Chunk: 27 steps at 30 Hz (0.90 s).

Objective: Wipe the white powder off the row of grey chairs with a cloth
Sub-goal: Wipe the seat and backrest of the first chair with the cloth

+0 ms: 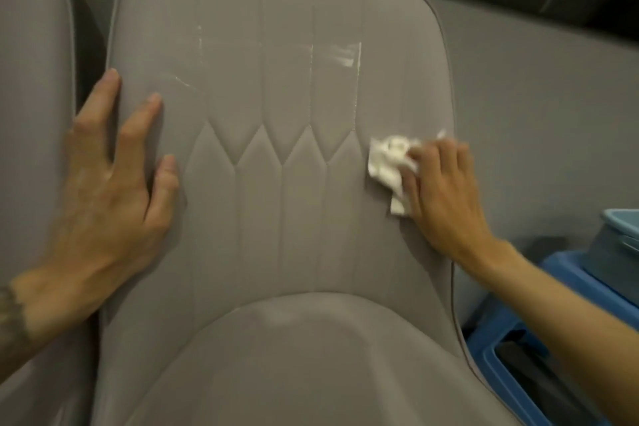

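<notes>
I saw the grey chair (276, 183) filling most of the view. Its piped left edge stood just beside a second chair (31, 114), with only a narrow dark gap between them. To the right of the backrest the grey wall (536, 114) lay open. Lower down, a blue stool (570, 287) carrying a teal basin (619, 245) crowded in near the seat's right side.

My left hand (110, 190) lay flat against the backrest's left edge, fingers straight and spread, holding nothing. My right hand (439, 194) had its fingers curled over the crumpled white cloth (390, 166) and pressed it against the backrest, close to the right piping at the level of the diamond stitching. The cloth stuck out to the left of the fingertips.

Streaks of white powder (342, 57) remained higher up, above the cloth and apart from it, mostly along the vertical seams.
</notes>
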Each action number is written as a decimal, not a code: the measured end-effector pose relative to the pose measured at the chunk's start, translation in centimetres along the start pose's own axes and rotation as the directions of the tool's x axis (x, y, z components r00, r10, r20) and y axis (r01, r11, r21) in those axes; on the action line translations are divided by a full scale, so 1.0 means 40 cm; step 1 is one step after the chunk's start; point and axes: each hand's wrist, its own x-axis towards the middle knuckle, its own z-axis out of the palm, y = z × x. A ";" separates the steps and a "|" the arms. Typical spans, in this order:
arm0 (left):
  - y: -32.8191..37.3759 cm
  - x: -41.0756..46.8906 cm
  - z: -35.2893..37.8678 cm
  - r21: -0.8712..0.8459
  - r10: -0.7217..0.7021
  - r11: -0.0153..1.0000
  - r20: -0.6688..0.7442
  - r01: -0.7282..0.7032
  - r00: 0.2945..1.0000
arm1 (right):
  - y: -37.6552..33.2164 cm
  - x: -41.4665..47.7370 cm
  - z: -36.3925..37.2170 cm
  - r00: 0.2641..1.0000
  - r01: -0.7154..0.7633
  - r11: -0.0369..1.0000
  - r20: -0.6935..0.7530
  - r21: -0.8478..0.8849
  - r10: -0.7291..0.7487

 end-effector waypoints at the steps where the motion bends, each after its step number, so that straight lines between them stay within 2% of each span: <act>1: 0.001 0.000 -0.001 -0.009 0.006 1.000 -0.001 -0.006 1.000 | -0.006 -0.066 -0.004 0.996 0.081 0.997 0.049 0.005 -0.081; 3: 0.007 0.001 -0.006 -0.026 0.002 1.000 -0.001 -0.002 1.000 | -0.004 -0.135 -0.019 0.965 0.233 0.972 0.123 0.000 -0.232; 5: 0.013 0.000 -0.010 0.016 -0.010 1.000 -0.007 0.010 1.000 | 0.013 -0.102 -0.027 0.951 0.286 0.958 0.126 -0.012 -0.283; 9: 0.019 -0.001 -0.012 0.088 -0.018 0.996 -0.017 0.019 1.000 | 0.018 0.017 -0.022 0.998 0.065 0.997 0.024 -0.040 -0.064; 11: 0.018 -0.004 -0.011 0.095 -0.016 0.995 -0.015 0.017 1.000 | -0.001 -0.028 -0.019 0.999 0.044 0.999 0.022 -0.018 -0.044; 13: 0.018 -0.004 -0.012 0.103 -0.018 0.995 -0.008 0.019 1.000 | -0.018 -0.142 -0.018 0.973 0.200 0.980 0.117 0.002 -0.199; 15: 0.022 -0.005 -0.011 0.102 -0.030 0.994 0.000 0.030 1.000 | -0.022 -0.240 -0.025 0.901 0.352 0.935 0.254 0.044 -0.351; 17: 0.027 -0.008 -0.012 0.104 -0.041 0.994 -0.007 0.041 0.999 | -0.009 -0.235 -0.027 0.867 0.385 0.921 0.315 0.065 -0.385; 19: 0.028 -0.008 -0.013 0.094 -0.043 0.995 -0.004 0.043 0.999 | -0.008 -0.162 -0.022 0.925 0.307 0.952 0.235 0.009 -0.300; 21: 0.023 -0.006 -0.014 0.082 -0.047 0.996 0.006 0.047 0.999 | -0.014 -0.089 -0.022 0.984 0.148 0.989 0.104 -0.024 -0.145; 23: 0.019 -0.007 -0.012 0.071 -0.053 0.996 0.011 0.052 0.999 | -0.028 -0.097 -0.017 0.992 0.109 0.994 0.071 -0.029 -0.107; 25: 0.017 -0.009 -0.012 0.067 -0.051 0.997 0.004 0.050 0.999 | -0.044 -0.176 -0.009 0.945 0.267 0.964 0.201 -0.017 -0.258; 27: 0.018 -0.011 -0.010 0.069 -0.045 0.997 0.001 0.044 0.999 | -0.051 -0.260 -0.016 0.819 0.443 0.895 0.381 0.056 -0.429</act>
